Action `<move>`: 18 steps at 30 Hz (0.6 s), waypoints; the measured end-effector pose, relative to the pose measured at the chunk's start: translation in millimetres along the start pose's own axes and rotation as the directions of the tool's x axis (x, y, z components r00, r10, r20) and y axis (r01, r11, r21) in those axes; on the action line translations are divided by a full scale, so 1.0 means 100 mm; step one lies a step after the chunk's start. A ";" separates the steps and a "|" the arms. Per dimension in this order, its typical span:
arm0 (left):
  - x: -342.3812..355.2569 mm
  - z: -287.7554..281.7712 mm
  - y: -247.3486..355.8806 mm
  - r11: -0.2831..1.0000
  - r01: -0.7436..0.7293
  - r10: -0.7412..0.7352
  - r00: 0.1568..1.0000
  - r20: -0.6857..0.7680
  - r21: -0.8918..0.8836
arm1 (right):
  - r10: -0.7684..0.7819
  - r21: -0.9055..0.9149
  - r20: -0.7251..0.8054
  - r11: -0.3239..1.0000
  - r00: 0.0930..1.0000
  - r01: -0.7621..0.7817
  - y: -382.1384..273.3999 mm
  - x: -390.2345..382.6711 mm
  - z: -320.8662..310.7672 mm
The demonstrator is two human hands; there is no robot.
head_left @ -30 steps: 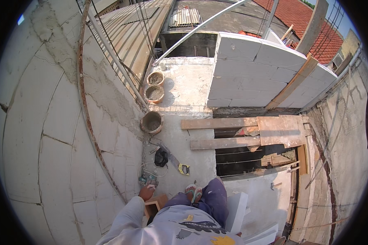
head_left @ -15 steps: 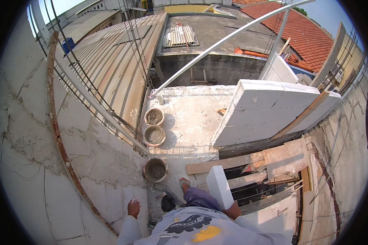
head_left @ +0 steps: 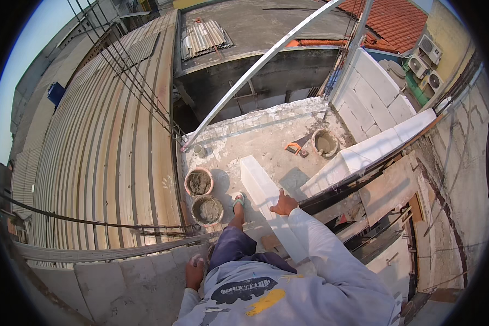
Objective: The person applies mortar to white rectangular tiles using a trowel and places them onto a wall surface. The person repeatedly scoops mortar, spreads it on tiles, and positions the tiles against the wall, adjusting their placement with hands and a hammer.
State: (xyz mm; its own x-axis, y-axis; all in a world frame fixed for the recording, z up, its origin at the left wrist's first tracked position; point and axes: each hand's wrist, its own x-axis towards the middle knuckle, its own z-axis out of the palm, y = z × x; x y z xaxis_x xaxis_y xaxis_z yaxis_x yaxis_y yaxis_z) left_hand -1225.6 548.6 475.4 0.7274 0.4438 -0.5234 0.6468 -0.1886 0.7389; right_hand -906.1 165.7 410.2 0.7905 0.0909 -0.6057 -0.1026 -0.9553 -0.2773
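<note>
A long white lightweight block hangs at my right side, slanting away from me. My right hand is closed over its upper edge, with one finger extended along it. On the other side, my left hand is low beside my thigh, near the top of a block wall. Its fingers are curled, with something pale at the fingertips; what they hold, if anything, is unclear. My sandalled foot is on the concrete floor ahead, between the block and two mortar buckets.
A handsaw lies by another mortar bucket. A slanting metal bar crosses ahead. To the right stands a white block wall, with planks over an opening below it. A corrugated roof lies left.
I have stepped forward and the view has turned. The block has swung lengthwise ahead, still in my right hand. The saw and another bucket have come into sight.
</note>
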 end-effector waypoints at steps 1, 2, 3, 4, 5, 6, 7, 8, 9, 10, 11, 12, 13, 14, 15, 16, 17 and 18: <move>0.36 0.01 0.17 0.999 -0.022 0.021 1.000 0.021 0.028 | 0.001 0.012 0.029 1.000 1.000 -0.002 -0.11 0.30 -0.10; 0.72 0.05 0.42 0.998 -0.058 0.057 0.996 0.065 0.024 | 0.005 0.023 0.052 1.000 0.999 -0.006 -0.22 0.64 -0.24; 1.02 0.10 0.65 0.995 -0.096 0.093 0.990 0.109 0.019 | 0.007 0.037 0.074 0.999 0.997 -0.010 -0.32 0.98 -0.39; 1.32 0.20 0.97 0.990 -0.139 0.138 0.981 0.138 0.001 | 0.029 0.067 0.071 0.997 0.997 -0.033 -0.48 1.37 -0.68; 1.44 0.32 1.51 0.977 -0.199 0.180 0.963 0.198 0.077 | 0.066 0.094 0.110 0.993 0.992 -0.077 -0.55 1.61 -0.75; 1.61 0.43 1.70 0.972 -0.221 0.191 0.944 0.270 0.084 | 0.100 0.117 0.162 0.986 0.982 -0.119 -0.61 1.77 -0.76; 1.82 0.58 1.91 0.963 -0.259 0.221 0.917 0.332 0.077 | 0.119 0.154 0.164 0.977 0.979 -0.145 -0.69 2.01 -0.88; 1.94 0.71 2.24 0.932 -0.335 0.247 0.866 0.436 0.138 | 0.151 0.194 0.171 0.964 0.974 -0.183 -0.71 2.19 -0.94; 2.03 0.85 2.56 0.889 -0.420 0.268 0.801 0.535 0.184 | 0.180 0.233 0.172 0.948 0.968 -0.218 -0.74 2.37 -1.02; 2.13 0.99 2.74 0.826 -0.526 0.321 0.734 0.598 0.203 | 0.199 0.272 0.165 0.932 0.966 -0.239 -0.79 2.54 -1.14; 2.22 1.12 2.91 0.748 -0.629 0.367 0.659 0.656 0.213 | 0.227 0.308 0.157 0.914 0.961 -0.266 -0.85 2.65 -1.27; 2.27 1.24 3.08 0.704 -0.676 0.385 0.622 0.682 0.219 | 0.255 0.372 0.155 0.880 0.954 -0.295 -0.88 2.76 -1.34; 2.30 1.36 3.30 0.649 -0.730 0.409 0.572 0.711 0.214 | 0.289 0.441 0.144 0.838 0.946 -0.323 -0.86 2.85 -1.41; 2.35 1.47 3.51 0.585 -0.784 0.434 0.517 0.738 0.205 | 0.322 0.511 0.127 0.789 0.938 -0.340 -0.83 2.97 -1.47; 2.41 1.61 3.67 0.523 -0.830 0.457 0.466 0.758 0.196 | 0.363 0.587 0.063 0.740 0.930 -0.329 -0.66 3.15 -1.41; 2.48 1.70 3.78 0.461 -0.864 0.474 0.434 0.766 0.203 | 0.383 0.665 0.076 0.669 0.921 -0.333 -0.60 3.30 -1.44; 2.57 1.77 3.88 0.399 -0.891 0.486 0.405 0.775 0.216 | 0.396 0.736 0.095 0.590 0.913 -0.333 -0.55 3.43 -1.46; 2.70 1.88 3.96 0.333 -0.912 0.550 0.394 0.736 0.239 | 0.406 0.797 0.115 0.507 0.907 -0.328 -0.49 3.57 -1.48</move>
State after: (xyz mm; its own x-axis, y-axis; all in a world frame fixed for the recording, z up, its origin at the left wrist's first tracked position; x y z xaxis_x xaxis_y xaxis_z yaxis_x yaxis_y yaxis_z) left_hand -730.3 429.3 546.9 0.8112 -0.5739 -0.1119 -0.3934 -0.6773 0.6217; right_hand -529.8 203.4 318.1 0.6058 -0.2729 -0.7474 -0.7925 -0.2898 -0.5366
